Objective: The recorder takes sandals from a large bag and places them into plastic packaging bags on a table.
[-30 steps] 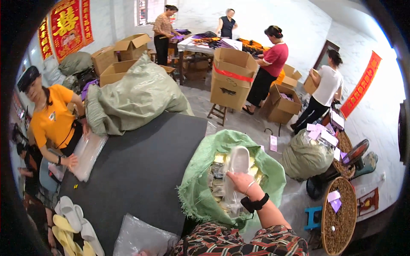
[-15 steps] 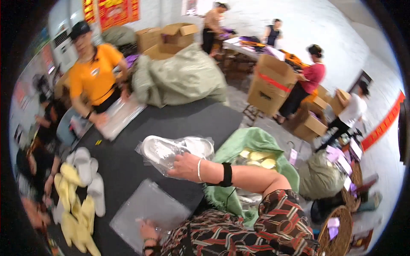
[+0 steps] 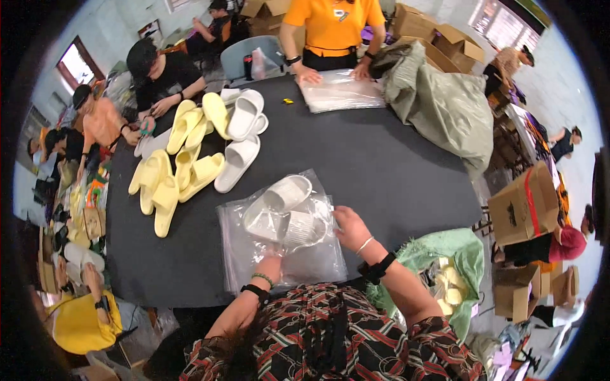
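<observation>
A pair of white slippers [image 3: 277,202] in clear plastic lies on flat clear plastic bags [image 3: 234,254] near the table's front edge. Close by the right side of the wrapped pair is my right hand [image 3: 353,230], fingers apart and holding nothing I can see. My left hand [image 3: 269,267] is at the near edge of the pair, over the flat bags; plastic glare and blur hide its fingers. Farther left on the dark table [image 3: 381,171] lie loose yellow slippers [image 3: 166,202] and grey-white slippers [image 3: 238,162].
An open green sack [image 3: 467,247] with pale yellow items stands right of my right arm. Across the table, a person in orange [image 3: 335,28] rests both hands on stacked clear plastic [image 3: 343,95]. A grey-green sack [image 3: 438,95] sits beside it. More people work at the left.
The wrapped white slippers have gone from my right hand's hold down onto the flat bags. My right hand has let go. The view has swung left.
</observation>
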